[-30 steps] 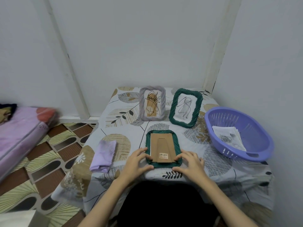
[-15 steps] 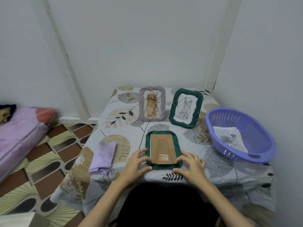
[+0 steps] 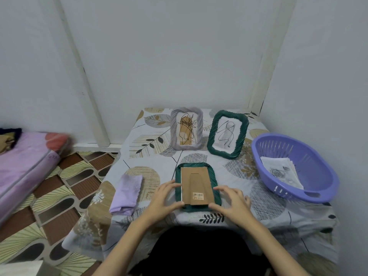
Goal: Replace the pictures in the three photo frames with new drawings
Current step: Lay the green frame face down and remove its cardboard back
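Her left hand and right hand flank the face-down green frame, fingers spread, gripping nothing. Its cardboard backing looks light and stiff; prise at the edge. Right of her hands, the purple basket holds paper drawings.
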Demonstrator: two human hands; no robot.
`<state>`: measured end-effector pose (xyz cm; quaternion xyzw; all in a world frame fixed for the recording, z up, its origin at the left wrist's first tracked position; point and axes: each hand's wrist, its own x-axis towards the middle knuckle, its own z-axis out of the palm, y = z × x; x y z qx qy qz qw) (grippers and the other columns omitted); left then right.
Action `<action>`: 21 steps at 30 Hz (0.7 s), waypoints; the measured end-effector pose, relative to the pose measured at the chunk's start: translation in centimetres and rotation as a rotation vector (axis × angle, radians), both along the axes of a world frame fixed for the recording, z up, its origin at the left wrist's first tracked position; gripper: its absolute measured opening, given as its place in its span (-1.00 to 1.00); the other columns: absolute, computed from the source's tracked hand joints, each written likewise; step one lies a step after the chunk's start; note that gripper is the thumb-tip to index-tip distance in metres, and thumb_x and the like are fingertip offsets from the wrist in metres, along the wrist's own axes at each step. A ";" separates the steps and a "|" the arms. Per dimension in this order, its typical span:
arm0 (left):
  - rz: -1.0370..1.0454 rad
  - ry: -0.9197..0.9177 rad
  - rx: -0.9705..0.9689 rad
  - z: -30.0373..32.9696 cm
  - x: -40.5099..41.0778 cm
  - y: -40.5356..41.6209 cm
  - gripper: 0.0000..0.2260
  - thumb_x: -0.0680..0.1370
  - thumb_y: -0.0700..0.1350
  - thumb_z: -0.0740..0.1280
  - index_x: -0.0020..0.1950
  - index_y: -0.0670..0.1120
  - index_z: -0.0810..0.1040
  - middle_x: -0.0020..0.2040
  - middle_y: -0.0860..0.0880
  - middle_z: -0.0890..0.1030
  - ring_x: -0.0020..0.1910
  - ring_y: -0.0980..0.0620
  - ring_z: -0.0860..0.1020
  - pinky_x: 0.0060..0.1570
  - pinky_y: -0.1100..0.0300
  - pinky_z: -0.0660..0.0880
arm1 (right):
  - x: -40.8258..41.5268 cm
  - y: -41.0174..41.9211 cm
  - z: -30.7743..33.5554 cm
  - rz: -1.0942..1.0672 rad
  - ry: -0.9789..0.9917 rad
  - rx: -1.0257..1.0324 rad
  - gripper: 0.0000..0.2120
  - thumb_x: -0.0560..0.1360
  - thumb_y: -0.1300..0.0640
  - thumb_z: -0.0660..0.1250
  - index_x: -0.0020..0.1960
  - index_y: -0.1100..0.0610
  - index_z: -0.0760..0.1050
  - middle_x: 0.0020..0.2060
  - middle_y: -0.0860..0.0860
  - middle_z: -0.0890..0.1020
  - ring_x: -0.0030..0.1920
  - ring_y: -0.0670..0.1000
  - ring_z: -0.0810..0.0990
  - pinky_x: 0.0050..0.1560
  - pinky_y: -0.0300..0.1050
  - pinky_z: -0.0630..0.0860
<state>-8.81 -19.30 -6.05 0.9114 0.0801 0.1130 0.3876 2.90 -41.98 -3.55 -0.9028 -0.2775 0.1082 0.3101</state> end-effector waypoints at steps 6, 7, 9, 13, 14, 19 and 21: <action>0.125 0.053 0.151 0.3 2.0 0.9 -0.56 0.54 0.13 0.18 0.38 0.00 0.33 0.41 0.03 0.34 0.43 0.01 0.20 0.45 0.00 0.13 | -0.9 4.3 2.1 -0.066 -0.228 -0.195 -0.23 0.27 -0.55 -0.03 0.34 -0.16 0.23 0.13 -0.10 0.49 0.16 0.01 0.38 0.13 0.05 0.21; 0.126 0.102 0.198 0.0 2.2 0.9 -0.60 0.57 0.08 0.18 0.39 0.03 0.31 0.44 0.05 0.30 0.46 0.00 0.14 0.46 0.02 0.09 | -1.3 5.1 2.1 -0.054 -0.256 -0.257 -0.22 0.28 -0.55 -0.04 0.37 -0.15 0.19 0.17 -0.06 0.48 0.18 0.04 0.37 0.14 0.08 0.21; 0.115 0.165 0.249 -0.5 2.2 1.0 -0.57 0.54 0.20 0.07 0.39 0.12 0.30 0.46 0.12 0.25 0.48 0.02 0.10 0.45 0.01 0.08 | -1.9 6.2 1.8 -0.030 -0.314 -0.343 -0.19 0.27 -0.52 -0.05 0.40 -0.12 0.16 0.20 0.01 0.46 0.21 0.09 0.35 0.15 0.12 0.20; 0.128 0.146 0.308 -1.2 2.2 1.3 -0.36 0.38 0.31 -0.21 0.35 0.20 0.34 0.46 0.15 0.24 0.48 0.04 0.10 0.45 0.06 0.07 | -2.3 7.0 1.6 -0.031 -0.310 -0.372 -0.35 0.35 -0.37 0.11 0.37 -0.12 0.31 0.20 0.03 0.46 0.20 0.13 0.35 0.17 0.06 0.22; 0.127 0.139 0.315 -1.3 2.2 1.3 -0.37 0.39 0.30 -0.21 0.34 0.20 0.35 0.46 0.15 0.25 0.48 0.03 0.11 0.45 0.06 0.07 | -2.3 7.1 1.6 -0.049 -0.293 -0.350 -0.39 0.37 -0.34 0.14 0.36 -0.13 0.34 0.20 0.03 0.46 0.19 0.13 0.36 0.18 0.04 0.23; 0.136 0.138 0.334 -1.1 2.0 1.0 -0.34 0.38 0.30 -0.24 0.35 0.20 0.36 0.47 0.14 0.23 0.48 0.03 0.11 0.42 0.10 0.06 | -2.1 7.0 2.3 -0.093 -0.217 -0.270 -0.43 0.38 -0.27 0.17 0.35 -0.12 0.37 0.20 0.03 0.48 0.19 0.13 0.41 0.23 -0.01 0.28; 0.141 0.146 0.357 -0.8 1.9 0.8 -0.31 0.36 0.29 -0.28 0.36 0.20 0.35 0.48 0.15 0.21 0.49 0.04 0.09 0.42 0.12 0.05 | -2.1 7.0 2.4 -0.097 -0.196 -0.244 -0.43 0.38 -0.26 0.19 0.35 -0.11 0.38 0.19 0.03 0.49 0.18 0.13 0.44 0.23 -0.03 0.31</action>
